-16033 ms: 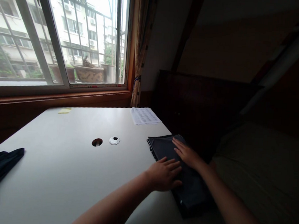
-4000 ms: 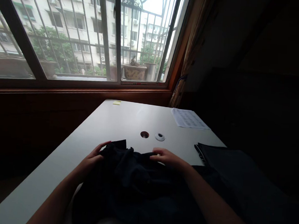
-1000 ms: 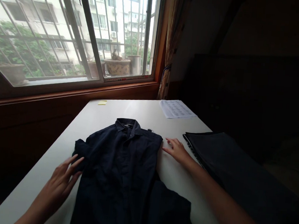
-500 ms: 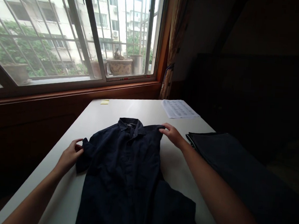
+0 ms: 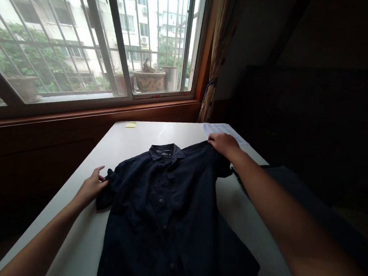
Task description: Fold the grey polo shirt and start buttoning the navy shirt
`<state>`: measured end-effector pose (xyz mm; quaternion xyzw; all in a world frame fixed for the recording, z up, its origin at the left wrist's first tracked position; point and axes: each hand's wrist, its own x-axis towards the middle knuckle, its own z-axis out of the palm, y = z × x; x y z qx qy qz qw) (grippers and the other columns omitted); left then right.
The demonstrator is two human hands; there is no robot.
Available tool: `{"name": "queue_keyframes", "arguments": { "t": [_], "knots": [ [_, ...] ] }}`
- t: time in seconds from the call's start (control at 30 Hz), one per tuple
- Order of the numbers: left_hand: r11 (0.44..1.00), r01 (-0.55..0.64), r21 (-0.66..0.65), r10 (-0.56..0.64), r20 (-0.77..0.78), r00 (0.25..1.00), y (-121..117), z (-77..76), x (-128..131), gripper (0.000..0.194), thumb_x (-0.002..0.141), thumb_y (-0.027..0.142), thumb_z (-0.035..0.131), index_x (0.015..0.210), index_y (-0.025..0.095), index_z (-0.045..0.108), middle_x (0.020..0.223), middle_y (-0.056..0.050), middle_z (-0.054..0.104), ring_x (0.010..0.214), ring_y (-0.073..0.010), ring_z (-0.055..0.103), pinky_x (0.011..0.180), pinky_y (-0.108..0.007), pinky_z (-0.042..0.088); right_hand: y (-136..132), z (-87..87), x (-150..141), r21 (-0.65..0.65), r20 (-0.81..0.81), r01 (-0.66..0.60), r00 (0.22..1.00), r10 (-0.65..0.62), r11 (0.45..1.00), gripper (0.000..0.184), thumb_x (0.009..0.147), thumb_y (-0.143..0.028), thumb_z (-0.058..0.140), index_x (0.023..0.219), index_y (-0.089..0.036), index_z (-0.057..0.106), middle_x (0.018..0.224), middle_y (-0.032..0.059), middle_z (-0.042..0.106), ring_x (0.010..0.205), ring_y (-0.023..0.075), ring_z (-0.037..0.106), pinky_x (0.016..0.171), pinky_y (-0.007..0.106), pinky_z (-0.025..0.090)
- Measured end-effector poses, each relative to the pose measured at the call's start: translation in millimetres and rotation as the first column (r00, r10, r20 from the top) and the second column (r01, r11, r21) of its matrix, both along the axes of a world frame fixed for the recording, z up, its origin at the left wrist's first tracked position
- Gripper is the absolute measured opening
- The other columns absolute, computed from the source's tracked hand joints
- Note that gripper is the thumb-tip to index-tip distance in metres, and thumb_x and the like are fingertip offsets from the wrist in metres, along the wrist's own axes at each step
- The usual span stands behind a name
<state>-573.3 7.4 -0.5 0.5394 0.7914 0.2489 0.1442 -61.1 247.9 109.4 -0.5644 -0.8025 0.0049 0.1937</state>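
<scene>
— Fingers [image 5: 212,137] clamping on cloth at one o'clock! We're seeing our right hand [image 5: 225,144] pulling farther out than it was half a second ago, drawing the dark shirt [image 5: 165,213] by its shoulder edge.

— And what are we gaining from that?

— We're gaining width! The right-hand sleeve [image 5: 222,164] is fanning out at two o'clock, now reaching toward the folded dark cloth [image 5: 285,178]. To our eyes, the spreading is moving along nicely, with that side losing its tucked-in look.

— How are we doing over at nine?

— Our left hand [image 5: 89,188] is barely shifting. Thumb and fingertips are pinching the other sleeve [image 5: 106,197], it seems, while one finger is pointing up free. We're spotting some bunching there.

— And the shirt itself, how is it looking?

— It's lying front up on the white table [image 5: 168,131], its collar [image 5: 179,154] sitting at twelve and a pale-lettered label [image 5: 166,154] peeking out inside. Small buttons [image 5: 161,200] are running down the front, soft creases are crossing the chest, and one lower flap is flaring toward four. At six it's leaving our view, so we're not telling you anything about the hem.
</scene>
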Motion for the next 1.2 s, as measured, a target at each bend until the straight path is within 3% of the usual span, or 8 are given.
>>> {"name": "queue_keyframes", "arguments": {
  "t": [0.2, 0.33, 0.43, 0.53, 0.63, 0.7, 0.9, 1.2],
  "knots": [
    [0.912, -0.187, 0.365, 0.262, -0.167, 0.950, 13.1, 22.4, -36.9, 0.056, 0.083, 0.044, 0.055, 0.132, 0.017, 0.053, 0.097, -0.007, 0.063, 0.091, -0.0259, 0.063, 0.087, -0.038, 0.051, -15.3, -25.6, -21.1, 0.099, -0.002, 0.076, 0.997, -0.077, 0.992, 0.028, 0.097, -0.028, 0.045, 0.109, -0.020, 0.069, 0.114, 0.0134, 0.064, 0.114, 0.0328, 0.051, 0.101, 0.047, 0.035],
    [0.891, -0.209, 0.403, 0.328, -0.254, 0.910, 21.1, 18.7, -45.7, 0.047, 0.086, 0.035, 0.052, 0.127, 0.012, 0.057, 0.107, -0.013, 0.062, 0.108, -0.0308, 0.057, 0.098, -0.046, 0.046, -32.9, -45.2, -37.5, 0.078, -0.001, 0.123, 0.992, -0.124, 0.989, 0.037, 0.089, -0.023, 0.056, 0.126, -0.020, 0.061, 0.124, 0.0162, 0.056, 0.119, 0.0372, 0.044, 0.099, 0.049, 0.038],
    [0.911, -0.080, 0.405, 0.242, -0.366, 0.898, 19.4, 14.8, -27.1, 0.044, 0.088, 0.031, 0.049, 0.125, 0.011, 0.059, 0.118, -0.017, 0.060, 0.121, -0.0345, 0.050, 0.108, -0.054, 0.035, -53.1, -53.5, -45.2, 0.039, 0.030, 0.052, 0.998, -0.053, 0.998, 0.042, 0.087, -0.024, 0.061, 0.128, -0.021, 0.059, 0.126, 0.0158, 0.053, 0.117, 0.0354, 0.045, 0.097, 0.045, 0.041],
    [0.892, 0.186, 0.412, 0.016, -0.439, 0.899, 12.3, 16.4, 9.3, 0.035, 0.093, 0.033, 0.046, 0.119, 0.018, 0.065, 0.126, -0.013, 0.060, 0.131, -0.0319, 0.043, 0.116, -0.051, 0.028, -81.5, -61.9, -46.7, -0.040, 0.077, -0.096, 0.992, 0.099, 0.995, 0.024, 0.086, -0.028, 0.066, 0.109, -0.022, 0.067, 0.114, 0.0107, 0.058, 0.108, 0.0281, 0.053, 0.096, 0.037, 0.043],
    [0.859, 0.448, 0.247, -0.300, -0.465, 0.833, 6.2, 15.0, 53.2, 0.033, 0.097, 0.034, 0.044, 0.118, 0.023, 0.067, 0.124, -0.008, 0.064, 0.130, -0.0285, 0.046, 0.117, -0.047, 0.030, -111.9, -75.8, -46.1, -0.143, 0.110, -0.232, 0.962, 0.248, 0.962, 0.018, 0.085, -0.036, 0.068, 0.100, -0.025, 0.070, 0.107, 0.0064, 0.061, 0.101, 0.0238, 0.057, 0.094, 0.033, 0.045],
    [0.840, 0.533, 0.097, -0.434, -0.468, 0.770, 5.6, 7.5, 78.9, 0.039, 0.099, 0.039, 0.044, 0.129, 0.023, 0.063, 0.133, -0.008, 0.061, 0.132, -0.0288, 0.046, 0.117, -0.048, 0.031, -127.6, -87.3, -47.0, -0.191, 0.137, -0.270, 0.945, 0.298, 0.944, 0.029, 0.088, -0.042, 0.065, 0.112, -0.026, 0.069, 0.116, 0.0081, 0.061, 0.107, 0.0264, 0.057, 0.096, 0.037, 0.046],
    [0.926, 0.369, -0.082, -0.359, -0.494, 0.792, 19.4, -22.0, 105.4, 0.051, 0.101, 0.046, 0.039, 0.149, 0.029, 0.043, 0.159, -0.009, 0.036, 0.146, -0.0387, 0.026, 0.110, -0.075, 0.017, -137.6, -112.1, -55.5, -0.171, 0.205, -0.272, 0.930, 0.304, 0.947, 0.053, 0.098, -0.049, 0.047, 0.145, -0.025, 0.050, 0.152, 0.0112, 0.044, 0.137, 0.0320, 0.039, 0.113, 0.047, 0.033],
    [0.930, 0.353, -0.102, -0.360, -0.439, 0.823, 55.4, -21.9, 79.9, 0.049, 0.103, 0.047, 0.033, 0.150, 0.036, 0.040, 0.161, -0.006, 0.031, 0.149, -0.0377, 0.020, 0.105, -0.082, 0.009, -103.6, -123.7, -76.8, -0.184, 0.189, -0.239, 0.943, 0.273, 0.953, 0.058, 0.100, -0.054, 0.036, 0.152, -0.028, 0.040, 0.161, 0.0068, 0.032, 0.148, 0.0286, 0.026, 0.120, 0.048, 0.021]
  ]
}}
